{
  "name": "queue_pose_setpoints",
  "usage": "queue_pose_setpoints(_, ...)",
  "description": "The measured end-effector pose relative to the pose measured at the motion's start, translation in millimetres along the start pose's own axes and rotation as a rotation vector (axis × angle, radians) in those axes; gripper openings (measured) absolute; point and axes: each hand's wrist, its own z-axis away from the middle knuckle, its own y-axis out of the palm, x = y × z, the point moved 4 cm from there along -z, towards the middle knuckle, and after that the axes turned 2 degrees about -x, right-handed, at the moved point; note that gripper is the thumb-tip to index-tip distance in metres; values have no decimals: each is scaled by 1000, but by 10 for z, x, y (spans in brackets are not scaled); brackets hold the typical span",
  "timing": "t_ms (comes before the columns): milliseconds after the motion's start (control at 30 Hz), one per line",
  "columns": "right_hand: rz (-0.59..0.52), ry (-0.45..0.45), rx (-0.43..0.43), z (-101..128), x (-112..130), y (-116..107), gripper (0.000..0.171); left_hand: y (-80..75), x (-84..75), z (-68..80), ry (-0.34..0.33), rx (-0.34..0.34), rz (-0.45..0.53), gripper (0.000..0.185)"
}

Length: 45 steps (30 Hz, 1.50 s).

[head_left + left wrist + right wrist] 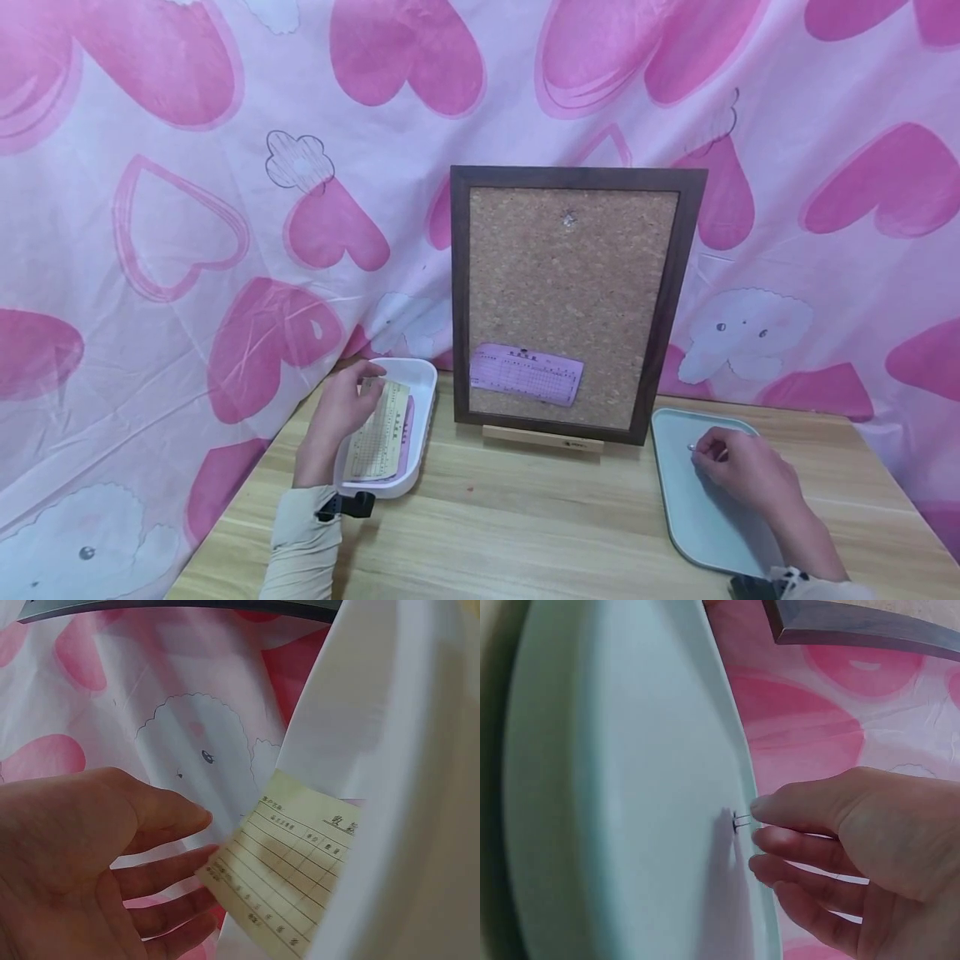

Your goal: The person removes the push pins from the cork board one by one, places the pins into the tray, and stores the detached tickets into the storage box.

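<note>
My left hand (352, 400) is over a white plastic basin (429, 400), thumb and fingers apart. In the left wrist view its fingertips meet the corner of a yellow printed receipt slip (281, 859), and the thumb stands off the paper. A purple slip (407, 425) lies under the yellow one. Low over a pale green tray (693, 533) is my right hand (746, 471). Thumb and index fingertips are right at a small clip (739, 821) with two thin wire prongs and a dark end; I cannot tell whether they pinch it.
A dark-framed corkboard (562, 292) leans upright on a wooden stand (543, 439) between basin and tray. A purple printed slip (527, 375) hangs low on it, with a small silver clip (568, 218) near the top. Behind the wooden table (525, 517) hangs a pink heart-print curtain (420, 142).
</note>
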Motion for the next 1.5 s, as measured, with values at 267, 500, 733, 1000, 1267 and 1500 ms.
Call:
queue_pose_setpoints(267, -11, -35, -119, 30, 108, -85, 7, -15, -40, -19, 24, -17, -29, 26)
queue_pose_setpoints(500, -31, -92, -324, 43, 273, -176, 9, -27, -181, 5, 76, -60, -23, 24)
queue_pose_setpoints(733, -74, -127, -529, 60, 467, -284, 11, 18, -507, 40, 213, -141, 92, 21)
queue_pose_setpoints(1000, -161, -158, -641, 16, 760, -430, 20, 125, -978, 113, 382, -237, 269, 16)
queue_pose_setpoints(1267, -217, -211, -716, -46, 991, -455, 19, 254, -1237, 153, 406, -219, 357, 19)
queue_pose_setpoints(1500, -309, -296, -809, -84, 1173, -461, 19, 334, -1329, 121, 381, -237, 334, 19)
